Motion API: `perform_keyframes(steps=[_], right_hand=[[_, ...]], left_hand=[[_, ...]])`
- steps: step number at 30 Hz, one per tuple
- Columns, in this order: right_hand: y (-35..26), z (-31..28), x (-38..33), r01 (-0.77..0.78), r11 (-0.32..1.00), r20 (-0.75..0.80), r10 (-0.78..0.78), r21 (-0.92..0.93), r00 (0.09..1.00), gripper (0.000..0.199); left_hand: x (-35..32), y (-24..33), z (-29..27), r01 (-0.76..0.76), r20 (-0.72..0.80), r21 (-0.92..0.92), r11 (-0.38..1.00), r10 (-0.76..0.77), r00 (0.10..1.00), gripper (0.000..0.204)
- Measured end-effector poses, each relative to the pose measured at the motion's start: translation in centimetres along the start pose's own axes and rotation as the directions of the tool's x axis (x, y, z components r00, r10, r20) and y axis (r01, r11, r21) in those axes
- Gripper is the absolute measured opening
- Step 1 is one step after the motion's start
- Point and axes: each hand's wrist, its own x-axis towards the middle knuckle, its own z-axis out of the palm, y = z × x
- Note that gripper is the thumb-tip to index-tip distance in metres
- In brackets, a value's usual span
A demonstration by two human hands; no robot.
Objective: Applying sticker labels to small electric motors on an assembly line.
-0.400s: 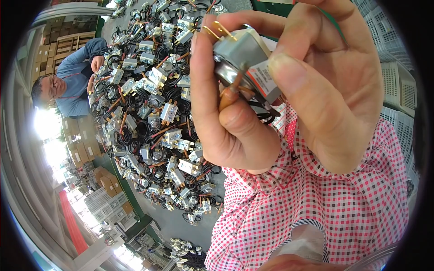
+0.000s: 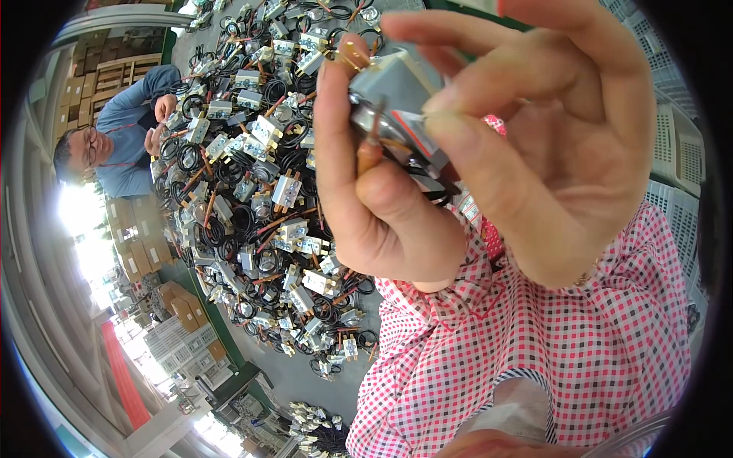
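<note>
My left hand (image 2: 389,221) is closed round a capillary thermostat (image 2: 395,82) with a grey housing, brass terminals and a copper-coloured tube end. Its index finger lies along the terminal side, and its thumb presses beside the tube end. From the right, my right hand (image 2: 557,145) reaches to the housing, with thumb and a fingertip pinched at a white label (image 2: 416,128) with a red-orange stripe on the thermostat's side. The other fingers of that hand are raised and curved. Motion blurs both the thermostat and the fingertips.
A large heap of similar thermostats (image 2: 263,206) with coiled black leads covers the grey tabletop (image 2: 294,382). A co-worker (image 2: 122,137) handles parts at its far left edge. Pale plastic crates (image 2: 676,153) stand at right; cardboard boxes (image 2: 130,237) are at left.
Both hands and the thermostat have shifted slightly left. My right hand's fingers have lifted and spread more, while its thumb stays at the label. The co-worker's hands have moved a little.
</note>
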Motion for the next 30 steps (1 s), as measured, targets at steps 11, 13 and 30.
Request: perform_keyframes(steps=[11,13,30], right_hand=[[-0.4,1.8,2.8,0.047,0.999,0.028,-0.047,0.001,0.998,0.076],[-0.7,1.9,4.0,0.054,0.999,0.021,-0.054,-0.007,0.998,0.077],[-1.8,-0.8,2.8,-0.414,0.906,-0.143,0.423,0.092,0.895,0.077]], left_hand=[[1.4,-1.2,-1.1,0.342,0.108,-0.307,0.888,-0.325,0.94,0.053],[1.0,-1.6,-0.5,0.387,0.048,-0.467,0.795,-0.414,0.909,0.055],[1.0,-1.8,0.7,0.432,0.066,-0.308,0.848,-0.434,0.899,0.044]])
